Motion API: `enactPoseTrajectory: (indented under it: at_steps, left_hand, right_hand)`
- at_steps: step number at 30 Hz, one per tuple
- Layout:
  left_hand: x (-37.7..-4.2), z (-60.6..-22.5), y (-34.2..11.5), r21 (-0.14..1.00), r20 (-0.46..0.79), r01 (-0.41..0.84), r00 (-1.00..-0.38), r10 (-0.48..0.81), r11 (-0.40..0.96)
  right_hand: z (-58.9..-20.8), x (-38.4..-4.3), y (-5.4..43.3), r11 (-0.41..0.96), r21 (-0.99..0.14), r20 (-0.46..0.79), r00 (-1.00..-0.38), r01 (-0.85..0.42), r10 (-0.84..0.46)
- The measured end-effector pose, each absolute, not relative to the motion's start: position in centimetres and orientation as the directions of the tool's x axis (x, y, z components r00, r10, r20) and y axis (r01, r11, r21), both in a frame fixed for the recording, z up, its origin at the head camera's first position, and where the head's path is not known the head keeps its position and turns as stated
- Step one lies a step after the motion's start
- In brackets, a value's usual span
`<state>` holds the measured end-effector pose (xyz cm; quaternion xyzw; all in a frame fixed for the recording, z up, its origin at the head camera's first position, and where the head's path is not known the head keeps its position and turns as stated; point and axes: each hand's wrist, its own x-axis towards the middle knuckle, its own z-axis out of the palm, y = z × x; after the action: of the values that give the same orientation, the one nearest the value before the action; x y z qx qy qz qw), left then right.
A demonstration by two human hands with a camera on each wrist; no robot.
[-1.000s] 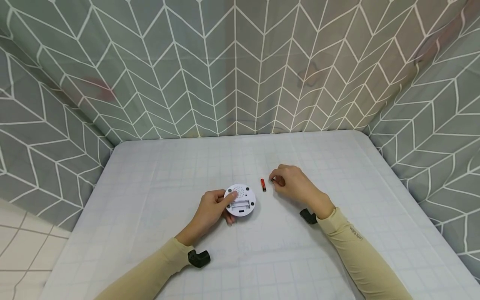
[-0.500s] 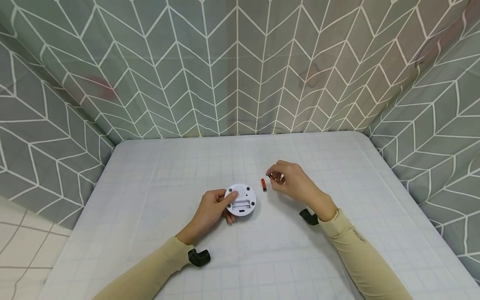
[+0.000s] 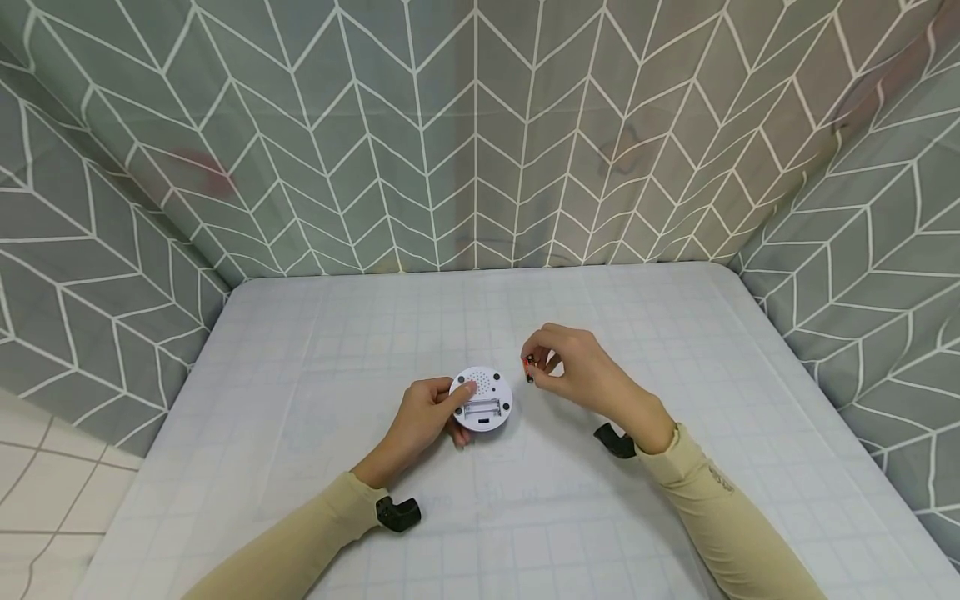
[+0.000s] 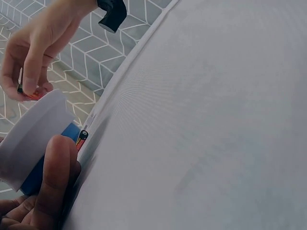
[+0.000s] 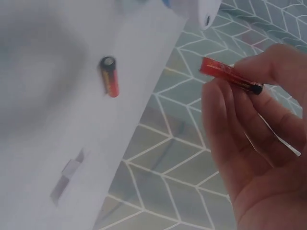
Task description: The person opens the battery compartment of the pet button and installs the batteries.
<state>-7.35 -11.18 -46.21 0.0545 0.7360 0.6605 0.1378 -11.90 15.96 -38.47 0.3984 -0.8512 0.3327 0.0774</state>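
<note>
My left hand grips a round white device, thumb on the face with the speaker holes. An uncovered battery compartment faces up; its other side shows blue in the left wrist view. To the right of the device, my right hand pinches a red-and-black battery between thumb and fingers, above the table. A second red-and-black battery lies on the table beneath that hand, partly hidden by it in the head view.
A white cloth with faint grid lines covers the table. Grey curtains with white zigzag lines stand behind it and at both sides. A small pale strip, of unclear kind, shows on the table in the right wrist view.
My right hand has moved left toward the device with its battery and now covers part of the lying one. The left hand and the device have stayed about where they were.
</note>
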Motion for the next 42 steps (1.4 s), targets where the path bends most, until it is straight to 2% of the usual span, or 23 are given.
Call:
enactPoseTrajectory:
  at_steps: [17,22,42]
  left_hand:
    - [-7.4,-46.3,-11.2,0.987,-0.127,-0.097,-0.957,0.261,0.126]
    - [-7.5,-46.3,-11.2,0.987,-0.129,-0.098,-0.957,0.262,0.125]
    - [-7.5,-46.3,-11.3,0.986,-0.125,-0.091,-0.956,0.267,0.136]
  right_hand:
    - [-38.3,-11.3,15.3,0.356,-0.554,0.415,-0.62,-0.753,-0.666]
    - [-38.6,-11.2,15.1,0.33,-0.591,0.396,-0.621,-0.736,-0.677]
    - [-39.0,-10.5,14.0,0.354,-0.615,0.316,-0.632,-0.704,-0.708]
